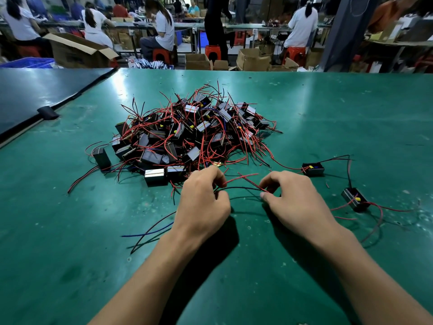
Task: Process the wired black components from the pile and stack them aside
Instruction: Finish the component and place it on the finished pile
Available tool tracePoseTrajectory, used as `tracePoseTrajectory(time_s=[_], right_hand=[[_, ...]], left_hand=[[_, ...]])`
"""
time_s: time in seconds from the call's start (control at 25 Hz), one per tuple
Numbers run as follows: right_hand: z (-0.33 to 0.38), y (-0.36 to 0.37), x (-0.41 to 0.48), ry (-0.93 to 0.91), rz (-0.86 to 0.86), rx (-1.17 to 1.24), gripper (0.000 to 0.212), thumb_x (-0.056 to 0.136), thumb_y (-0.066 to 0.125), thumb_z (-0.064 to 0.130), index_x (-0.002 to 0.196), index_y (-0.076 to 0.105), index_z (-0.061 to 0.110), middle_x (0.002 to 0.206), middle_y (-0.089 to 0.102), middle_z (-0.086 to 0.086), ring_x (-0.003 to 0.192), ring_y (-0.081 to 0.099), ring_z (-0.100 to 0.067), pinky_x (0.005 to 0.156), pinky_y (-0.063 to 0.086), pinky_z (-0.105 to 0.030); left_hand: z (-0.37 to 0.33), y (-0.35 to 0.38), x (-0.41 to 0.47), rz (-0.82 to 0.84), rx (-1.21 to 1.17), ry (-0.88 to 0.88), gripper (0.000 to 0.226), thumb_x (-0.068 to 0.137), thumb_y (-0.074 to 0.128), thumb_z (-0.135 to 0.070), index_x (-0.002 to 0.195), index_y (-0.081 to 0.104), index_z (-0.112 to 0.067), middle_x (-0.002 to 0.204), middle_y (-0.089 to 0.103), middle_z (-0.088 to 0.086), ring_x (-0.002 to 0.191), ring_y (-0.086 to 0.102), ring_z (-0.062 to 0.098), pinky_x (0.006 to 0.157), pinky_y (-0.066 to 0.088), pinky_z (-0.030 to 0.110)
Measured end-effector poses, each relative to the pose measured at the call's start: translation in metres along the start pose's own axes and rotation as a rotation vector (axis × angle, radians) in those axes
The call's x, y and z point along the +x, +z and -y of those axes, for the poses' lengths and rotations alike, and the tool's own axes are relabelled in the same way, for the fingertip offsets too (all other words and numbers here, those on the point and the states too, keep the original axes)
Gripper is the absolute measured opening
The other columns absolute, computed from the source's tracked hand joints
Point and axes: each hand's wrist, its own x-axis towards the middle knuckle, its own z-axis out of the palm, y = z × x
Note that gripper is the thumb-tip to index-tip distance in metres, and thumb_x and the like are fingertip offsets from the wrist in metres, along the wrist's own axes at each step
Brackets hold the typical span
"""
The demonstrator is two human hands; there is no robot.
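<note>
A pile of black box components (pixel 187 132) with red and black wires lies on the green table (pixel 328 113), just beyond my hands. My left hand (pixel 203 200) is curled and pinches red and black wires (pixel 243 182) near their left end. My right hand (pixel 297 200) pinches the same wires at their right end. The wires stretch between the two hands. Whatever component they belong to is hidden under my hands. Two separate black components lie to the right: one (pixel 312 169) farther away, one (pixel 355 199) nearer.
A dark blue mat (pixel 42 95) covers the table's far left. Loose blue and black wires (pixel 150 233) trail left of my left forearm. Beyond the table's far edge are cardboard boxes (pixel 77 51), red stools and several seated people at other benches.
</note>
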Motion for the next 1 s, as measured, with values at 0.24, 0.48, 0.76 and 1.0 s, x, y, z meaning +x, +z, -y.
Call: tracePoseTrajectory(time_s=[0.24,0.48,0.76,1.0], right_hand=[[0.001,0.013,-0.001,-0.128,-0.103,0.135,0.005,0.088,0.069,0.025,0.093,0.069,0.028,0.092,0.065,0.01,0.079,0.057,-0.009,0.078,0.051,-0.035],[0.003,0.022,-0.001,-0.103,-0.158,0.214,0.024,0.085,0.075,0.03,0.108,0.071,0.027,0.101,0.068,0.012,0.099,0.064,-0.01,0.09,0.05,-0.032],[0.003,0.027,-0.002,-0.104,-0.189,0.153,0.013,0.089,0.069,0.031,0.102,0.073,0.03,0.098,0.067,0.013,0.096,0.063,-0.012,0.084,0.051,-0.034],[0.003,0.028,-0.002,-0.069,-0.24,0.405,0.005,0.092,0.068,0.033,0.088,0.07,0.031,0.082,0.07,0.021,0.069,0.056,0.01,0.065,0.036,-0.007]], left_hand=[[-0.006,0.002,0.0,0.036,-0.162,0.065,0.015,0.087,0.072,-0.024,0.101,0.07,-0.021,0.081,0.065,-0.015,0.079,0.059,0.005,0.073,0.044,0.017],[-0.009,0.006,0.003,0.036,-0.206,0.135,0.008,0.09,0.068,-0.018,0.093,0.073,-0.012,0.084,0.069,-0.005,0.076,0.059,0.004,0.072,0.046,0.018],[-0.009,0.005,0.004,0.001,-0.527,-0.201,0.023,0.098,0.052,-0.008,0.109,0.067,-0.021,0.072,0.066,0.001,0.056,0.054,0.021,0.056,0.047,0.034],[-0.008,0.002,0.006,-0.018,-0.67,-0.268,0.025,0.099,0.048,-0.002,0.107,0.067,-0.014,0.086,0.069,0.007,0.062,0.055,0.01,0.059,0.045,0.018]])
